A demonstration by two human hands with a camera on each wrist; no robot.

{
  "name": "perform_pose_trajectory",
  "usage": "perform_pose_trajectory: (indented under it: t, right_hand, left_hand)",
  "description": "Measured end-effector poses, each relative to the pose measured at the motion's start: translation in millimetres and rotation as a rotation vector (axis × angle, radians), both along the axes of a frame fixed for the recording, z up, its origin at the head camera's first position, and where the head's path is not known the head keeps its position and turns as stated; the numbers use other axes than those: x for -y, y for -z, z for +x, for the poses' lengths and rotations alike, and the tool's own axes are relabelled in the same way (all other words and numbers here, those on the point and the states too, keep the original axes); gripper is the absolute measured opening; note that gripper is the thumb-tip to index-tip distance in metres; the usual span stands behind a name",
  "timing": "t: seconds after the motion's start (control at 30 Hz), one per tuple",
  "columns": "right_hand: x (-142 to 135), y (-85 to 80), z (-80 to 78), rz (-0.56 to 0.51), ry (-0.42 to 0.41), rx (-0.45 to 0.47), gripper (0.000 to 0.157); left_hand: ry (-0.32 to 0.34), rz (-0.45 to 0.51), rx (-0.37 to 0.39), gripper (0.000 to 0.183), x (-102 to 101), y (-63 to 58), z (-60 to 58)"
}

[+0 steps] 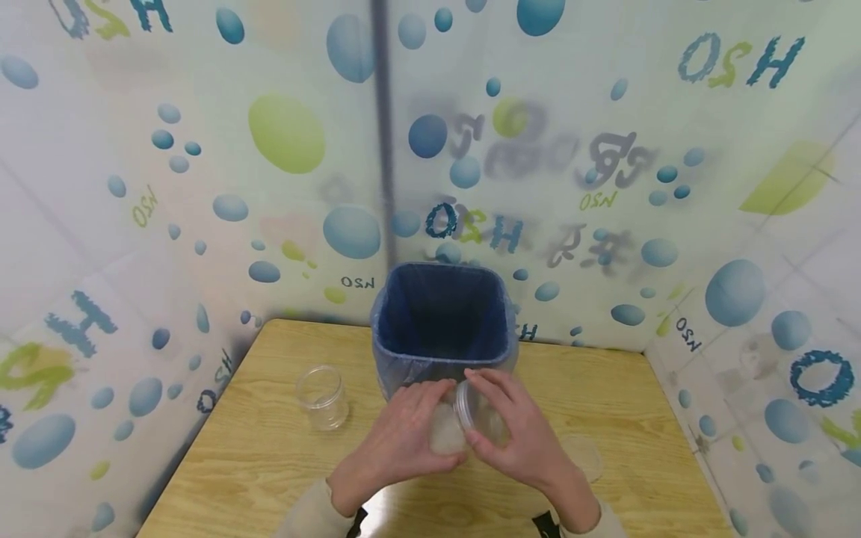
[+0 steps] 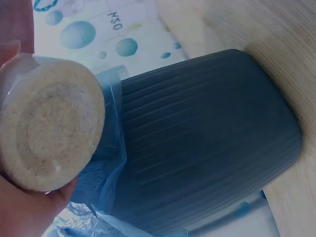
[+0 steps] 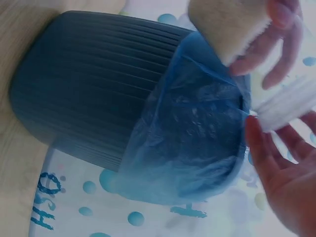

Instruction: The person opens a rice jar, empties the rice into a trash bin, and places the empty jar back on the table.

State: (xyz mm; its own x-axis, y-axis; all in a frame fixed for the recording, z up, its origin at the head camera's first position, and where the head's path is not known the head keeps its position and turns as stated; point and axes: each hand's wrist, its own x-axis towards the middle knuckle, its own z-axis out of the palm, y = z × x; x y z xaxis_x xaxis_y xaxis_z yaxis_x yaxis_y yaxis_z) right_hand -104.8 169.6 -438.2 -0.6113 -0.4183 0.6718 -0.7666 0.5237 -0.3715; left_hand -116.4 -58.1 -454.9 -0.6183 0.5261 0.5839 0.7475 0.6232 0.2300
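My left hand (image 1: pixel 403 430) grips a clear jar (image 2: pixel 94 123) filled with pale, rice-like grains (image 2: pixel 52 118); its round base faces the left wrist view. The jar is tilted, its mouth end toward the right hand. My right hand (image 1: pixel 514 426) pinches a clear piece with a ridged rim (image 1: pixel 463 406), also seen as a blurred clear piece (image 3: pixel 289 106) in the right wrist view. I cannot tell whether this is a lid or a second jar. Both hands meet just before the front rim of a dark bin (image 2: pixel 207 133).
A blue plastic bag (image 3: pixel 182 133) lines the bin and folds over its rim. An empty clear jar (image 1: pixel 323 400) stands on the wooden table (image 1: pixel 269 478) at the left. A clear flat disc (image 1: pixel 584 457) lies at the right. Patterned curtains (image 1: pixel 572 164) surround the table.
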Motion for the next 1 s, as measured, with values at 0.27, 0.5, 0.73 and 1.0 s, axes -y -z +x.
perform_pose_trajectory:
  t: [0.27, 0.5, 0.73, 1.0]
  right_hand:
    - [3.4, -9.2, 11.6, 0.054, 0.2, 0.252, 0.074]
    - [3.7, -17.4, 14.9, 0.053, 0.2, 0.438, 0.073]
    - [-3.2, -16.3, 12.4, 0.032, 0.062, 0.378, 0.068]
    - [-15.8, -11.8, 7.7, 0.049, -0.065, 0.322, 0.072]
  left_hand:
    - [-0.023, 0.003, -0.039, 0.097, 1.9, 2.5, 0.9]
    - [-0.045, -0.047, -0.077, 0.097, 2.5, 3.5, 0.4]
    - [-0.041, -0.071, -0.086, 0.099, 2.4, 4.8, -1.6]
    - [-0.025, -0.074, -0.096, 0.101, 2.6, 4.8, -4.8]
